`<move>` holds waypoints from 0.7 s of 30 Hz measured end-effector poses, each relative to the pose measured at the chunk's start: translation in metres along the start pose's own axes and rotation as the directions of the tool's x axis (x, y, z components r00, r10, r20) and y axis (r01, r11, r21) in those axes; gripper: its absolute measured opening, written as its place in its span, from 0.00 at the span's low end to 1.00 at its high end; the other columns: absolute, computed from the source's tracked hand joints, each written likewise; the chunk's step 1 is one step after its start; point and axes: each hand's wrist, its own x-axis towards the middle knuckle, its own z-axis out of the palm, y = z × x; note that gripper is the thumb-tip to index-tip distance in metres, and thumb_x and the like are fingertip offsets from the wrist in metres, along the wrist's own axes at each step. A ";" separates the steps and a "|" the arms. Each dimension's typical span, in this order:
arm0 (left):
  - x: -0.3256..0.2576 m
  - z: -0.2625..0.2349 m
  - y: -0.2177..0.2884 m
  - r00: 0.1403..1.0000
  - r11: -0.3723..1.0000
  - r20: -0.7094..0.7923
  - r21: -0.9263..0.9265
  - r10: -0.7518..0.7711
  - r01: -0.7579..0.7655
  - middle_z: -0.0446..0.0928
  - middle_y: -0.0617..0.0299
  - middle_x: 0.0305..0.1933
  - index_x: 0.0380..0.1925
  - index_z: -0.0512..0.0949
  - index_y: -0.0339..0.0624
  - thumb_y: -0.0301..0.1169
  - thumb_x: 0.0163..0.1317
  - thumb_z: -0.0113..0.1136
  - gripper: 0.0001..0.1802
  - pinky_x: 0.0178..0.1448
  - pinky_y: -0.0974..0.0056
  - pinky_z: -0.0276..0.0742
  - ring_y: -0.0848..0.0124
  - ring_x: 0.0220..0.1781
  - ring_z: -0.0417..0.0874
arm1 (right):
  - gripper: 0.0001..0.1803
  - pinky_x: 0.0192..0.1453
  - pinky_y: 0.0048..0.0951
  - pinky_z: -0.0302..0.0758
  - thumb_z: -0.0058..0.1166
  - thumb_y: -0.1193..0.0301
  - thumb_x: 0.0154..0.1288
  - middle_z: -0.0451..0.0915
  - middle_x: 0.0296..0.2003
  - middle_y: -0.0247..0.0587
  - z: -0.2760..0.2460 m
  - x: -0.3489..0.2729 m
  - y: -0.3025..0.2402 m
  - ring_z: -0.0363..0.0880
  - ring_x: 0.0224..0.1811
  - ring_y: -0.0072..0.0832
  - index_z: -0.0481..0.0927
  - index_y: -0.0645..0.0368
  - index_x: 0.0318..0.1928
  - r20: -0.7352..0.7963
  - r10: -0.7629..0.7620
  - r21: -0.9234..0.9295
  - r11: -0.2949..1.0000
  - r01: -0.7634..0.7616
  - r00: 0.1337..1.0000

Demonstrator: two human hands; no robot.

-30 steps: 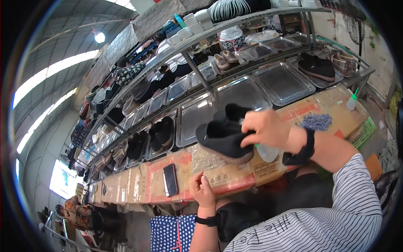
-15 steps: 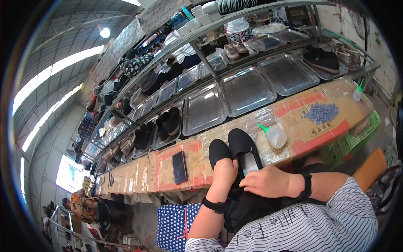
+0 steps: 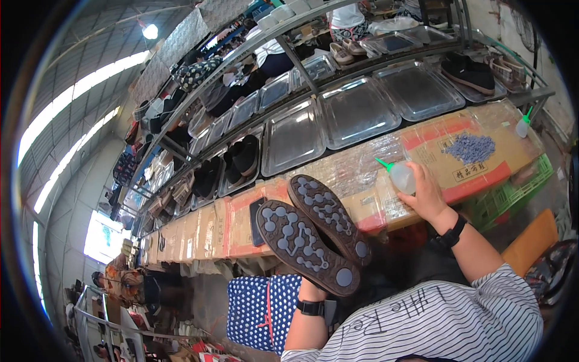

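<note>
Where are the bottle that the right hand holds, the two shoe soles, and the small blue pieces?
Bottle [image 3: 401, 179]: head view, on its pale, see-through body.
Shoe soles [image 3: 306, 246]: head view, on the middle of the left one.
Small blue pieces [image 3: 470, 148]: head view, middle of the pile.

Soles [image 3: 301, 241]: rubbery look, matt; smooth blue-grey studs on rougher brown ground. Bottle [image 3: 400, 180]: translucent plastic, soft sheen; nozzle [image 3: 382, 163] green plastic. Bench top [image 3: 386, 208]: cardboard, partly under glossy, wrinkled clear film. Trays [image 3: 359, 111]: smooth, very shiny; metal or plastic, cannot tell. Rack [image 3: 294, 60]: dull grey metal. Crate [image 3: 520, 194]: green plastic. Shirt [image 3: 422, 317]: soft matt cloth. Pellets [image 3: 469, 148]: matt, grainy heap.
</note>
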 end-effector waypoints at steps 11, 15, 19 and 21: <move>-0.005 -0.012 -0.035 0.996 0.998 -0.084 -0.063 -0.036 0.031 0.76 0.56 0.59 0.64 0.68 0.44 0.38 0.73 0.43 0.22 0.57 0.59 0.79 0.60 0.52 0.81 | 0.40 0.53 0.28 0.74 0.74 0.71 0.48 0.78 0.45 0.36 -0.022 -0.041 -0.045 0.77 0.47 0.24 0.65 0.58 0.59 0.343 0.019 0.763 0.578 -0.290 0.939; -0.003 -0.013 -0.042 0.995 0.996 -0.095 -0.082 -0.042 0.034 0.76 0.55 0.59 0.64 0.68 0.44 0.38 0.73 0.43 0.22 0.57 0.59 0.79 0.60 0.52 0.81 | 0.39 0.50 0.28 0.75 0.75 0.69 0.47 0.80 0.42 0.38 -0.023 -0.042 -0.045 0.79 0.44 0.25 0.67 0.58 0.58 0.314 -0.037 0.697 0.687 -0.204 0.949; 0.000 -0.015 -0.045 0.995 0.995 -0.094 -0.094 -0.046 0.038 0.76 0.55 0.59 0.64 0.68 0.44 0.38 0.73 0.43 0.22 0.57 0.59 0.79 0.60 0.52 0.81 | 0.38 0.47 0.28 0.77 0.76 0.68 0.46 0.80 0.40 0.40 -0.019 -0.044 -0.041 0.80 0.41 0.28 0.68 0.58 0.57 0.303 -0.058 0.686 0.706 -0.175 0.951; 0.003 -0.012 -0.044 0.994 0.994 -0.096 -0.098 -0.046 0.037 0.76 0.55 0.59 0.64 0.69 0.44 0.38 0.73 0.44 0.22 0.57 0.59 0.79 0.60 0.52 0.81 | 0.38 0.47 0.29 0.77 0.76 0.68 0.46 0.80 0.41 0.41 -0.018 -0.044 -0.042 0.81 0.41 0.28 0.68 0.58 0.57 0.310 -0.069 0.670 0.723 -0.167 0.948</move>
